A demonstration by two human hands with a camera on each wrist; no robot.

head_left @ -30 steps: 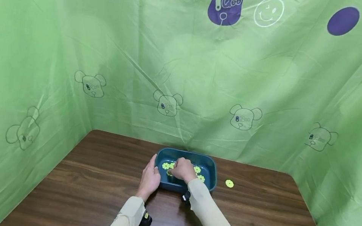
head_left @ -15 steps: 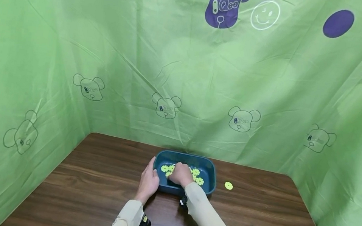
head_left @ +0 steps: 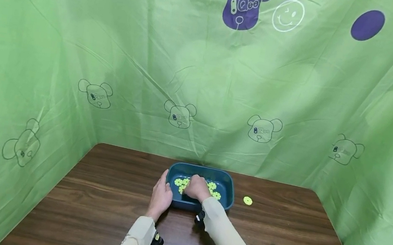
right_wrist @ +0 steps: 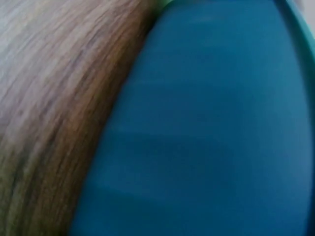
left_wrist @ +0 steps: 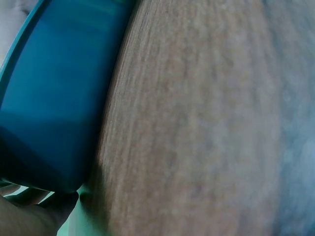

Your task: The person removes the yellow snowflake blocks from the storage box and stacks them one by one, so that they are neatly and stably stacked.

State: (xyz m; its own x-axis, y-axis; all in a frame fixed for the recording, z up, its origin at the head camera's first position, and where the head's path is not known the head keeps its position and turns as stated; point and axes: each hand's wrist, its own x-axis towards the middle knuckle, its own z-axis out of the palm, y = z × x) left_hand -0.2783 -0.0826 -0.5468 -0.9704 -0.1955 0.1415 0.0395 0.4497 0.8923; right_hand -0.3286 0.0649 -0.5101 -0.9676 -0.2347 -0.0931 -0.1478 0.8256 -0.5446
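Several yellow flower-shaped discs [head_left: 216, 195], head view: lying flat on the floor of the blue tub [head_left: 185, 206], grouped to the left and right of the right hand [head_left: 197, 188], partly covered by it.
Blue tub, head view: standing on the brown table [head_left: 95, 208], near the middle of its far edge.
Left hand [head_left: 161, 196], head view: laid along the tub's left end, with fingers straight and thumb near the near left corner; touching rather than clamping.
Right hand, head view: lowered over the near rim into the tub, knuckles up, fingers bent down among the discs; fingertips hidden, so impossible to tell whether pinched on a disc or apart.
Loose yellow disc [head_left: 247, 201], head view: flat on the table, just beyond the tub's right end, towards the far right corner.
Pale sleeves [head_left: 233, 239], head view: reaching in from the near side, with a black wrist device [head_left: 157, 242] at the left cuff and another at the right.
Green cloth [head_left: 225, 72], head view: hanging behind the far edge and along both sides, printed with bears and winking faces.
Blue tub, left wrist view: slanting down the left side, with fingers [left_wrist: 59, 204] touching its lower end.
Blue tub, right wrist view: blurred, filling the middle and right, with table at left.
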